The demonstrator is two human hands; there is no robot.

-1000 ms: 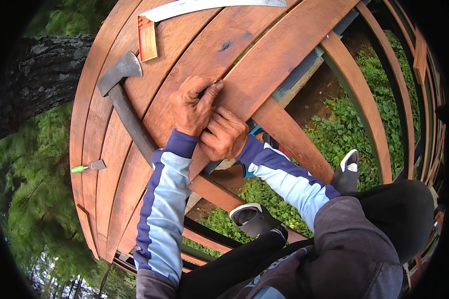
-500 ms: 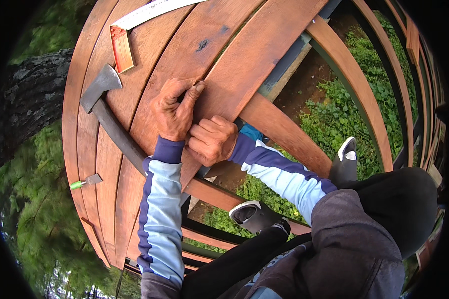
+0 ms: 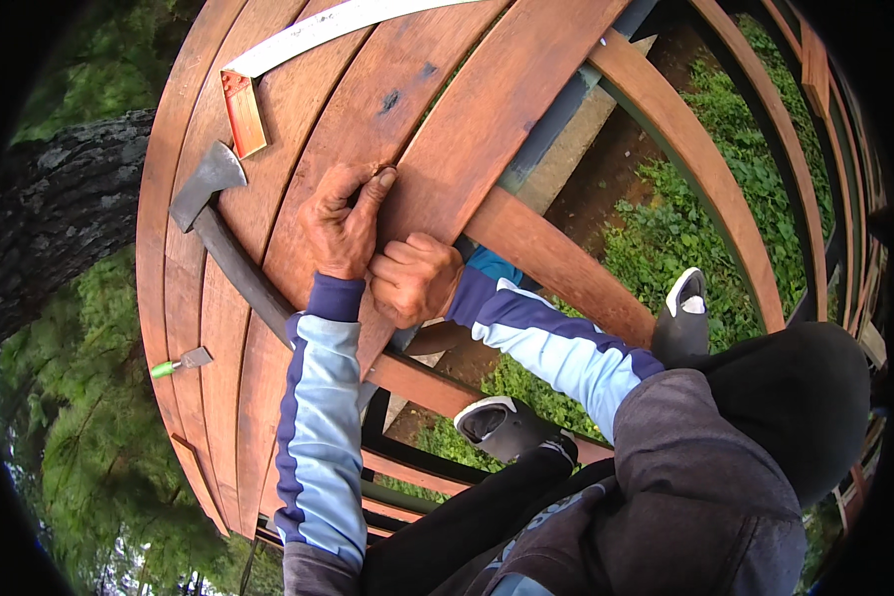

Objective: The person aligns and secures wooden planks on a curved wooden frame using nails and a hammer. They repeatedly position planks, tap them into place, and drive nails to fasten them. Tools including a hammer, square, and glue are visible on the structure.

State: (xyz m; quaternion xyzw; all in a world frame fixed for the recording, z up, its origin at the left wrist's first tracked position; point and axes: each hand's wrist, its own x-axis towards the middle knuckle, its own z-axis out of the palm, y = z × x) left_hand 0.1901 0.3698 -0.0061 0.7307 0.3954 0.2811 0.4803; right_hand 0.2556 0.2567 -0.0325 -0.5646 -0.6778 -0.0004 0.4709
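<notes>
My left hand (image 3: 342, 223) rests on a reddish-brown wooden board (image 3: 363, 129), thumb and forefinger pinched together at the gap beside the neighbouring board (image 3: 487, 139). Whatever sits between those fingertips is too small to make out. Close by on the right, my right hand (image 3: 415, 281) is curled into a fist at the end of the neighbouring board. Its palm is hidden, so I cannot tell what it holds. Left of my left hand lies an axe (image 3: 233, 253) with a dark handle, which runs partly under my left sleeve.
A square (image 3: 246, 114) with a white blade and wooden stock lies at the far left. Nearer is a green-handled scraper (image 3: 182, 362). On the right, bare joists (image 3: 566, 263) span open gaps above plants (image 3: 656, 233). My shoes (image 3: 507, 427) are among the joists.
The view has shifted slightly, so the boards, axe and square appear a little lower. Both hands keep nearly the same pose and place on the boards.
</notes>
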